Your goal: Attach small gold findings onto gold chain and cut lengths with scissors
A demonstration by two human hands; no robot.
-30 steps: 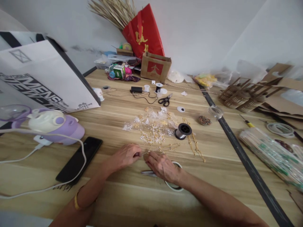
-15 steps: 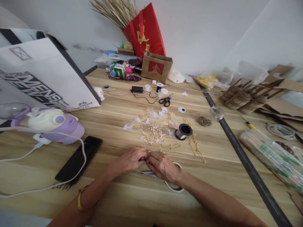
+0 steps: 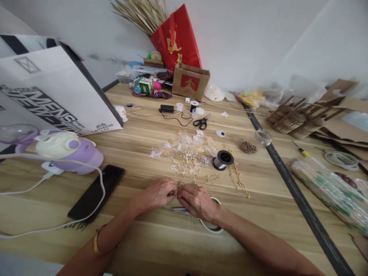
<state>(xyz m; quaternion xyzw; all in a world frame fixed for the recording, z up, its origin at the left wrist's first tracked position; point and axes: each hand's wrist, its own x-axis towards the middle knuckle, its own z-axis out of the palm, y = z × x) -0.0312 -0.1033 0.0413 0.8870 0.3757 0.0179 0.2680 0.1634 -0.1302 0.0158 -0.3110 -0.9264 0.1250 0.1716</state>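
Fingertips almost meeting, my two hands work low over the middle of the table. My left hand (image 3: 161, 193) is closed in a pinch, and my right hand (image 3: 198, 201) is pinched just beside it. A gold beaded chain (image 3: 205, 179) runs along the wood behind my right hand, its left end reaching my fingertips; the exact piece between them is too small to make out. Beneath my right hand lies a tool with metal jaws and white looped handles (image 3: 215, 231), partly covered. Beyond the chain spreads a pile of clear and gold beads (image 3: 188, 163).
A wire spool (image 3: 222, 161) stands right of the beads, next to another gold chain (image 3: 238, 178). Black scissors (image 3: 202, 122) lie farther back. On the left are a phone (image 3: 96, 193), a purple device (image 3: 83, 153) with a white cable, and a large white box (image 3: 60, 92).
My fingertips have shifted very slightly, with a little more gap between the two hands. Everything on the table stays in place.
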